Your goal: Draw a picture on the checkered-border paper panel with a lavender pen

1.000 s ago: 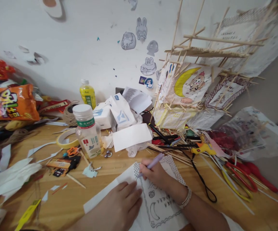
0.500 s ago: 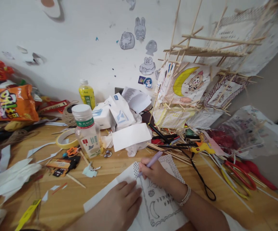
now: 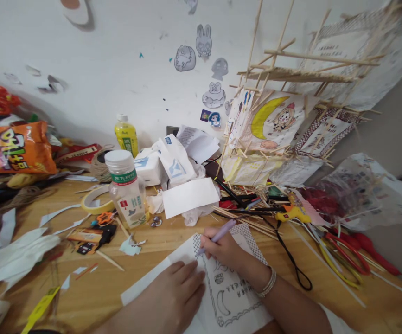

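A white sheet of paper (image 3: 237,308) lies on the wooden table, with a crosshatched border, a wavy inner line, a crescent moon and handwritten characters drawn on it. My right hand (image 3: 221,250) grips a light purple pen (image 3: 224,230), its tip down at the crosshatching near the sheet's upper left corner. Flat on the paper's left part rests my left hand (image 3: 178,294), fingers extended and holding nothing. Its fingertips lie just below the pen tip. Part of the sheet is hidden under both hands and the right forearm.
Beyond the paper stand a clear bottle (image 3: 127,195), a tape roll (image 3: 98,199) and tissue packs (image 3: 176,160). At right are a stick frame with drawn panels (image 3: 270,120), a yellow glue gun (image 3: 294,213), its black cord, and red-handled scissors (image 3: 348,253). Paper scraps (image 3: 20,255) litter the left.
The hands and paper stay almost in place. The pen tip has shifted very slightly at the crosshatched corner, and the camera view has moved a little.
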A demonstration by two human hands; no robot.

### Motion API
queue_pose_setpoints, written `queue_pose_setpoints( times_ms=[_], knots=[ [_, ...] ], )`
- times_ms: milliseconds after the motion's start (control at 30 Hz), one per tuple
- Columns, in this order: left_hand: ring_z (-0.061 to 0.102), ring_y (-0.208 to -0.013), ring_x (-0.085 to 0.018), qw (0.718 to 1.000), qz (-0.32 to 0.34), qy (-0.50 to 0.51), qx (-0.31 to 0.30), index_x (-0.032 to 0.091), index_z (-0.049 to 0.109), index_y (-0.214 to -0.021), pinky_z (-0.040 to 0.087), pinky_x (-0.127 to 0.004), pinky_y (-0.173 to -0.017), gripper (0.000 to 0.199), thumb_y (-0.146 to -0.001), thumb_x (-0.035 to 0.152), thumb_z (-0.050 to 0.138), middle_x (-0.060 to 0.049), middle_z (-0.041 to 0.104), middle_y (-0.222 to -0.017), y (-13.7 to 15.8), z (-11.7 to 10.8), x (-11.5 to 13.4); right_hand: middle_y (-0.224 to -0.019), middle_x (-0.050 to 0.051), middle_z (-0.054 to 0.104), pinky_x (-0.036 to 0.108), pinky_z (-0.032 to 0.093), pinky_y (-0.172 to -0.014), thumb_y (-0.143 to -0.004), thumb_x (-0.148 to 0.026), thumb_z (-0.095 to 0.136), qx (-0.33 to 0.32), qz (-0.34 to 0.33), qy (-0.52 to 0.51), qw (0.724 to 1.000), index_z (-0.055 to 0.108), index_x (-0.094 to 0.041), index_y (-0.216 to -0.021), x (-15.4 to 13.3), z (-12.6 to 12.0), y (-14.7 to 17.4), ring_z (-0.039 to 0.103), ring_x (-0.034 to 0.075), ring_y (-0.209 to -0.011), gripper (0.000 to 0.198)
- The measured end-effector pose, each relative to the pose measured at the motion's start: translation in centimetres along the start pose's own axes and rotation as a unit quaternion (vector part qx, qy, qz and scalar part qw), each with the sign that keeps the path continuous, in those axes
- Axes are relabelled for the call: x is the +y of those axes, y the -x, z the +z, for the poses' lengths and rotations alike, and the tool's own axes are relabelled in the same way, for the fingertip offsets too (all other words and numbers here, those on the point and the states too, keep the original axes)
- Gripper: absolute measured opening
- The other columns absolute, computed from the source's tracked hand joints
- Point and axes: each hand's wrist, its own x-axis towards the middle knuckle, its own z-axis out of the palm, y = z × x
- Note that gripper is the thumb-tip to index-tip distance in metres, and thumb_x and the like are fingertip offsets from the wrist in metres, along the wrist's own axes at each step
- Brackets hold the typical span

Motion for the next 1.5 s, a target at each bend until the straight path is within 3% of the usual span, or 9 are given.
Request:
queue_pose_setpoints(
  times_ms=[700, 1000, 1100, 1267, 1367, 1500],
  knots=[
    [0.060, -0.095, -0.026, 1.000, 0.000, -0.011, -0.019, 0.012, 0.064, -0.099, 0.048, -0.041, -0.084, 0.013, -0.093, 0.012, 0.053, -0.011, 0.067, -0.098, 0.0, 0.0, 0.1, -0.053, -0.006, 0.035, 0.024, 0.029, -0.051, -0.080, -0.024, 0.044, 0.021, 0.031, 0.017, 0.999, 0.034, -0.022, -0.054, -0.8, 0.0, 0.0, 0.037, 0.011, -0.052, 0.028],
    [0.061, -0.093, -0.024, 1.000, 0.013, 0.003, -0.002, 0.013, 0.065, -0.096, 0.049, -0.038, -0.082, 0.018, -0.095, 0.011, 0.048, -0.010, 0.068, -0.098, -0.2, -0.3, 0.3, -0.049, -0.005, 0.042, 0.023, 0.031, -0.046, -0.082, -0.028, 0.046, 0.039, 0.063, -0.036, 0.997, 0.041, -0.021, -0.053, -0.8, 0.2, 0.2, 0.040, 0.011, -0.048, 0.030],
    [0.061, -0.094, -0.024, 1.000, -0.007, -0.004, 0.025, 0.014, 0.065, -0.096, 0.048, -0.039, -0.082, 0.018, -0.096, 0.014, 0.048, -0.009, 0.069, -0.097, 0.0, 0.2, 0.4, -0.051, -0.004, 0.045, 0.023, 0.034, -0.048, -0.086, -0.032, 0.048, 0.081, 0.037, -0.047, 0.995, 0.046, -0.020, -0.056, -1.3, -0.2, 0.4, 0.042, 0.010, -0.048, 0.032],
    [0.059, -0.102, -0.024, 0.998, -0.037, -0.023, 0.040, 0.013, 0.066, -0.101, 0.045, -0.039, -0.089, 0.020, -0.097, 0.023, 0.050, -0.008, 0.069, -0.105, 0.3, 0.9, 0.4, -0.074, 0.001, 0.062, 0.027, 0.044, -0.061, -0.087, -0.036, 0.053, 0.134, -0.042, -0.041, 0.989, 0.061, -0.020, -0.083, -2.5, -1.0, 0.9, 0.055, 0.015, -0.064, 0.018],
    [0.058, -0.105, -0.024, 0.999, -0.020, -0.016, 0.034, 0.013, 0.065, -0.103, 0.044, -0.038, -0.090, 0.019, -0.096, 0.024, 0.051, -0.006, 0.069, -0.108, 0.4, 0.8, 0.5, -0.067, -0.001, 0.057, 0.027, 0.042, -0.060, -0.081, -0.032, 0.061, 0.154, -0.011, 0.020, 0.988, 0.057, -0.020, -0.072, -2.3, -0.6, 1.3, 0.052, 0.015, -0.064, 0.015],
    [0.059, -0.103, -0.023, 1.000, -0.009, -0.012, 0.018, 0.013, 0.065, -0.103, 0.044, -0.038, -0.090, 0.019, -0.097, 0.024, 0.051, -0.007, 0.069, -0.109, 0.2, 0.4, 0.7, -0.053, -0.005, 0.040, 0.025, 0.033, -0.052, -0.083, -0.029, 0.053, 0.102, -0.011, 0.067, 0.992, 0.038, -0.022, -0.057, -1.1, 0.7, 1.6, 0.040, 0.012, -0.052, 0.032]
  ],
)
